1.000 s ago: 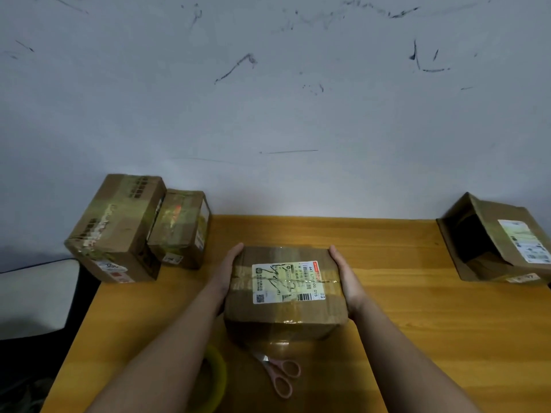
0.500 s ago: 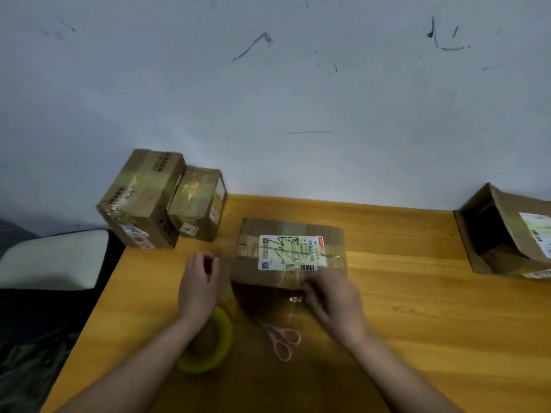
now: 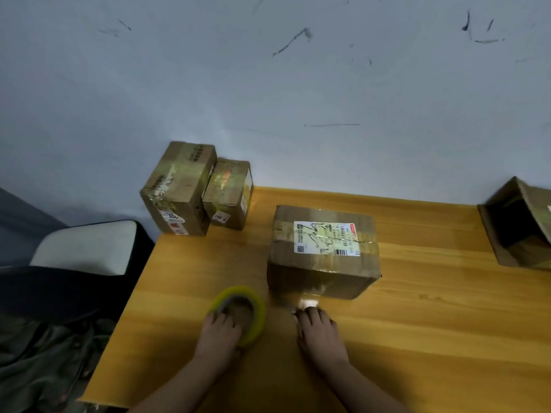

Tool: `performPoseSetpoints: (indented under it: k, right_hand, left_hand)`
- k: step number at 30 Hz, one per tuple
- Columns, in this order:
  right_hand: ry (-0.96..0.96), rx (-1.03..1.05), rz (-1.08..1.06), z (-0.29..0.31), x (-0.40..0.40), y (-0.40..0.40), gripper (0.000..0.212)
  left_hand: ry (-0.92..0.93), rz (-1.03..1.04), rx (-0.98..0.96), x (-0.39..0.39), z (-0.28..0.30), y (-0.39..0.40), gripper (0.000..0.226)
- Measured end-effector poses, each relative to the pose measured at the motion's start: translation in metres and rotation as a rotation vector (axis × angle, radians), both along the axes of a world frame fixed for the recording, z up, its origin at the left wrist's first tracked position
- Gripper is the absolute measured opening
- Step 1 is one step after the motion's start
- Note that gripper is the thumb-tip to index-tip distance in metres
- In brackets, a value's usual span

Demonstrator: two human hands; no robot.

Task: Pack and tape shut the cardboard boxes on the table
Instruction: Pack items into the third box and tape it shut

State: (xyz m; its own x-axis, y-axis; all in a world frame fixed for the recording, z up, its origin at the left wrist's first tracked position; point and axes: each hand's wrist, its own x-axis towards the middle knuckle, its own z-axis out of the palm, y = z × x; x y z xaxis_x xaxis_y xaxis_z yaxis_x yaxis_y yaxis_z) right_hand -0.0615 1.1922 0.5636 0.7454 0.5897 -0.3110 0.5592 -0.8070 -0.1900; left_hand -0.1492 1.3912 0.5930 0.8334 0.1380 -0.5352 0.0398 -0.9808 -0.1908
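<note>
1. Both hands have dropped back from the labelled box, which sits mid-surface.
2. My left hand grips the tape roll; my right hand pinches its pulled-out strip.
3. Stiff cardboard, probably light; I'd hold its sides.

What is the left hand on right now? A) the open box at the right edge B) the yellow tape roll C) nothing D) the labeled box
B: the left hand grips the yellow tape roll on the table, in front of the labeled box.
</note>
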Motion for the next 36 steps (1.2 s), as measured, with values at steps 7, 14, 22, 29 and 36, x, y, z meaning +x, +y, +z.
performPoseSetpoints:
  k: [7,14,22,29,36]
  right_hand:
    - [-0.048,0.048,0.039,-0.01,-0.053,0.038,0.067]
    - [0.002,0.195,-0.055,0.0,-0.087,0.085,0.048]
    - [0.224,0.995,-0.428,0.103,-0.039,0.088,0.04]
    - [0.135,1.178,-0.453,0.145,-0.009,0.07,0.018]
    - [0.151,1.2,-0.466,0.163,0.018,0.043,0.014]
  left_hand:
    - [-0.212,0.153,-0.282,-0.026,0.007,0.033,0.041]
    - [-0.354,0.697,-1.088,-0.045,0.018,0.058,0.032]
    - [-0.397,0.604,-1.446,-0.027,0.047,0.046,0.052]
    - [-0.496,0.427,-1.435,0.0,0.084,0.026,0.041]
    - [-0.579,0.381,-1.413,0.011,0.109,-0.006,0.054]
